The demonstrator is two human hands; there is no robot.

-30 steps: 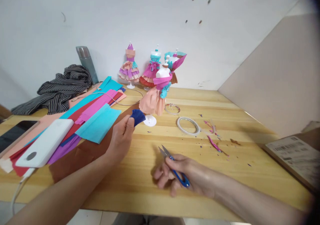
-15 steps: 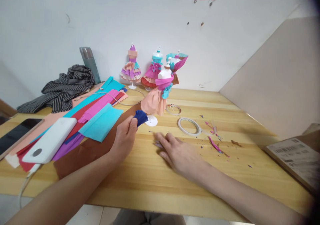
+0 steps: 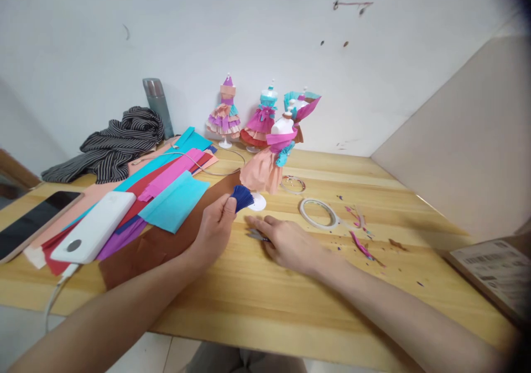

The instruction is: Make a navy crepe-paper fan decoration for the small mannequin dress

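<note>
- Pale wood tabletop (image 3: 257, 306) spans the view, its near edge just above the person's legs (image 3: 244, 357).
- Cardboard box (image 3: 492, 270), bearing a printed label, sits at the right end.
- White power bank (image 3: 95, 226) lies at the left across the coloured paper, a white cable (image 3: 52, 298) plugged into its near end; a dark-screened phone (image 3: 39, 223) rests to its left.
- Right hand (image 3: 292, 245) is palm down near the middle of the table, fingers reaching over the scissors (image 3: 258, 234). Only the blades show, pointing left; whether the fingers grip the handles cannot be told.
- Left hand (image 3: 213, 229) is closed, thumb on top, pinching a bundle of dark blue pleated paper (image 3: 243, 197). The bundle fans out from the fist, raised in front of the nearest dress form's white base.
- Brown paper (image 3: 157, 245) extends under the left forearm, beside a folded turquoise sheet (image 3: 176, 204).
- Scraps (image 3: 360, 244), pink and dark, litter the wood right of the right hand; a white tape roll (image 3: 333, 216) lies flat just beyond that hand.
- Nearest dress form (image 3: 263, 169) stands upright in a peach skirt and pink top.
- Three more dress forms (image 3: 224, 119) stand behind, near the white wall (image 3: 228, 24).
- Striped cloth (image 3: 120, 140) lies heaped at the far left, with a grey bottle (image 3: 160, 107) behind it.
</note>
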